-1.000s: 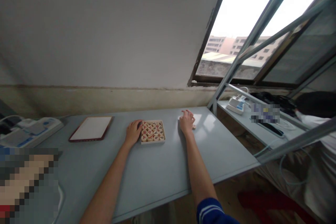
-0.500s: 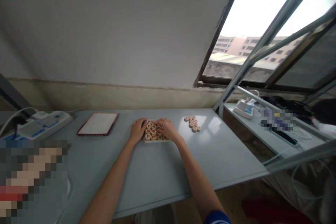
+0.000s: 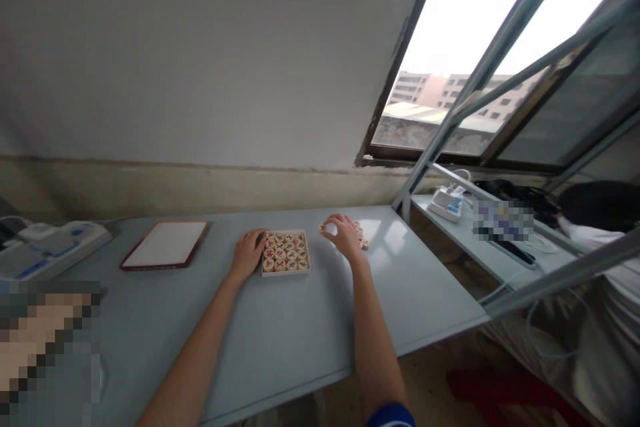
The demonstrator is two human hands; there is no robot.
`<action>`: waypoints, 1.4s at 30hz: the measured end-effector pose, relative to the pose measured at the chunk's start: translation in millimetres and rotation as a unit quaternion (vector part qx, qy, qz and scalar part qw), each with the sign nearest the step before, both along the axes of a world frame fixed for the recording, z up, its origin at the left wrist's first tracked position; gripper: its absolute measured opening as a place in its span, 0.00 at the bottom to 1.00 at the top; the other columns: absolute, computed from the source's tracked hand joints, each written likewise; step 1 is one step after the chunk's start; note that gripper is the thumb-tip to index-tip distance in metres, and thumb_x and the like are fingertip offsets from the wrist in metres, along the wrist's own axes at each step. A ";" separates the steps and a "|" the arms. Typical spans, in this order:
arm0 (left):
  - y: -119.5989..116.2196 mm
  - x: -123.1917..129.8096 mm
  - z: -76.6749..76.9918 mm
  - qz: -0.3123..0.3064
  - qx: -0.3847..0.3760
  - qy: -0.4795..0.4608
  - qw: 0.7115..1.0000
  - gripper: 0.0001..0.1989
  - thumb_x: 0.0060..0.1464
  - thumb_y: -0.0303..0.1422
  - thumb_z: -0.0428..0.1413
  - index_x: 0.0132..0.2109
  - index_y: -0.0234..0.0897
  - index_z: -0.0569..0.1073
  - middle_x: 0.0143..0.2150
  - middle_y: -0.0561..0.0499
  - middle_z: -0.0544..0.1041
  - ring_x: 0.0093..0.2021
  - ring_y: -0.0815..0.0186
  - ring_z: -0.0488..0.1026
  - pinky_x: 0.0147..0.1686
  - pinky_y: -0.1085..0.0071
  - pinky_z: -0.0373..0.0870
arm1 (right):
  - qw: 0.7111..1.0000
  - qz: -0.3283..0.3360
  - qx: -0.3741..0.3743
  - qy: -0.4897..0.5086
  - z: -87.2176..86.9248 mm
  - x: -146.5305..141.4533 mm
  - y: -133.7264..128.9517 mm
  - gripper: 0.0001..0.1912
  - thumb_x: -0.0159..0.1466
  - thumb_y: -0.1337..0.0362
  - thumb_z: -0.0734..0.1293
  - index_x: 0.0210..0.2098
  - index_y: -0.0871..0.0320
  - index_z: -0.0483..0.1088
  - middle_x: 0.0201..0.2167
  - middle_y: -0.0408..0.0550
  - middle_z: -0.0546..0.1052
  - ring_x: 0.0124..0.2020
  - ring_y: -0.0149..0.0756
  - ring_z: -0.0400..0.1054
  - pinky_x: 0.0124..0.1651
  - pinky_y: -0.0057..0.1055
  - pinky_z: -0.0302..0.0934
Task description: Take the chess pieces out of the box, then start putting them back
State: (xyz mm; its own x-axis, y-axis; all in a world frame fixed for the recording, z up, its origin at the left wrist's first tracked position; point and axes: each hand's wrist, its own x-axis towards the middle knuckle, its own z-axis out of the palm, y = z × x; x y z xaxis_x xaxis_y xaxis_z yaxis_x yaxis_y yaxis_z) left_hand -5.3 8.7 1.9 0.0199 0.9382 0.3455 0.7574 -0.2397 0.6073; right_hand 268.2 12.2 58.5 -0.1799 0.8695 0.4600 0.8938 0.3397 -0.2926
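A shallow wooden box filled with round chess pieces marked in red and black lies mid-table. My left hand rests against the box's left side, fingers curled on its edge. My right hand hovers just right of the box, with a pale round chess piece pinched at its fingertips. Behind that hand a small heap of loose chess pieces lies on the grey table, partly hidden by the fingers.
A red-framed white tablet lies left of the box. A white power strip sits at the far left. To the right, past the table's edge, a lower shelf holds a charger and cables, with another person beside it.
My right hand went from the loose pieces to the box, back to the heap, and now holds a piece between the two. My left hand stayed on the box.
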 end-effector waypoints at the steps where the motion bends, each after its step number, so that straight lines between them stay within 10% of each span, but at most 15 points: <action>1: 0.3 -0.2 -0.6 0.000 0.001 0.001 1.000 0.15 0.55 0.34 0.44 0.48 0.38 0.68 0.48 0.48 0.71 0.48 0.61 0.64 0.51 0.62 0.59 | 0.999 -0.035 -0.009 -0.013 -2.4 11.5 -0.4 0.07 0.56 0.60 0.67 0.34 0.54 0.70 0.41 0.47 0.68 0.45 0.39 0.57 0.45 0.35 0.50; 10: 1.3 -1.2 -2.0 -0.003 -0.006 0.003 1.000 0.16 0.55 0.34 0.44 0.48 0.38 0.68 0.49 0.49 0.70 0.49 0.60 0.63 0.51 0.60 0.59 | 0.979 -0.183 0.056 -0.064 -11.5 26.7 -3.7 0.09 0.59 0.70 0.61 0.38 0.56 0.69 0.51 0.55 0.61 0.53 0.46 0.49 0.50 0.45 0.44; 18: -2.2 0.9 2.3 0.001 -0.013 -0.012 1.000 0.16 0.55 0.34 0.43 0.48 0.39 0.67 0.49 0.49 0.70 0.50 0.61 0.63 0.52 0.60 0.58 | 0.967 0.227 -0.090 0.071 3.0 -39.7 -5.9 0.12 0.55 0.69 0.66 0.39 0.52 0.71 0.40 0.44 0.70 0.42 0.32 0.64 0.47 0.30 0.55; 24: -1.6 1.4 2.2 0.002 -0.011 -0.020 1.000 0.15 0.55 0.33 0.44 0.48 0.39 0.68 0.49 0.49 0.70 0.49 0.62 0.63 0.52 0.60 0.58 | 0.941 0.300 -0.152 0.050 -3.5 -73.7 -12.0 0.16 0.52 0.69 0.69 0.40 0.51 0.72 0.40 0.43 0.72 0.43 0.33 0.65 0.47 0.28 0.57; 33: -3.5 1.5 3.7 0.000 -0.004 -0.015 1.000 0.15 0.55 0.33 0.44 0.48 0.39 0.68 0.48 0.49 0.71 0.49 0.61 0.64 0.51 0.60 0.59 | 0.972 0.227 -0.038 0.048 -1.4 -61.2 -7.6 0.13 0.48 0.63 0.72 0.34 0.54 0.71 0.40 0.44 0.69 0.43 0.33 0.60 0.47 0.30 0.55; 42: -2.3 0.8 2.4 0.003 0.000 -0.002 1.000 0.16 0.55 0.34 0.44 0.47 0.38 0.68 0.48 0.48 0.71 0.49 0.60 0.63 0.51 0.60 0.59 | 0.993 -0.098 -0.059 0.022 -8.0 55.4 -3.9 0.12 0.50 0.62 0.69 0.35 0.53 0.71 0.38 0.47 0.67 0.43 0.38 0.58 0.43 0.33 0.54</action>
State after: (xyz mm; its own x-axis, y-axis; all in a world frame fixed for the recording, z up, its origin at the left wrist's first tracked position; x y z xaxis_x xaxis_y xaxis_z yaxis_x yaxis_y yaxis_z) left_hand -4.4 6.4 4.3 0.0128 0.9383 0.3455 0.7563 -0.2351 0.6106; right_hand 323.5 8.3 50.5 0.0157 0.9343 0.3562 0.9251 0.1216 -0.3598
